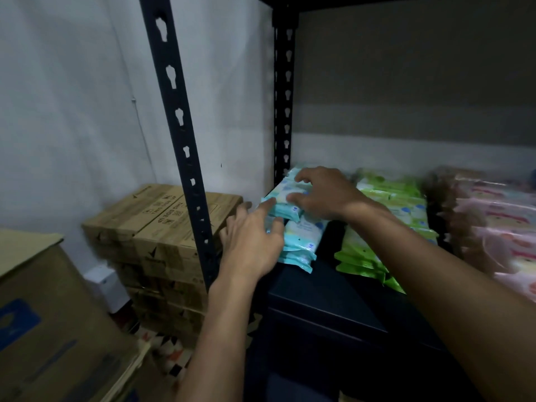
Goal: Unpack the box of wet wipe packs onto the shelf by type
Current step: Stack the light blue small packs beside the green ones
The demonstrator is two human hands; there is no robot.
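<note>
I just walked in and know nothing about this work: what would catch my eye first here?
Both hands meet on the blue wipe packs at the shelf's left end: the right hand on top, the left hand against their side. Right of them lie green packs, then pink packs. Brown cartons are stacked left of the shelf post.

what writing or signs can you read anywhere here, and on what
"THIS SIDE UP", printed twice and seen upside down, with small handling symbols beside it: on top of the stacked brown cartons
Blue logo on the big cardboard box: no letters readable
Print on the blue wipe packs, green wipe packs and pink wipe packs: too blurred to read
</note>
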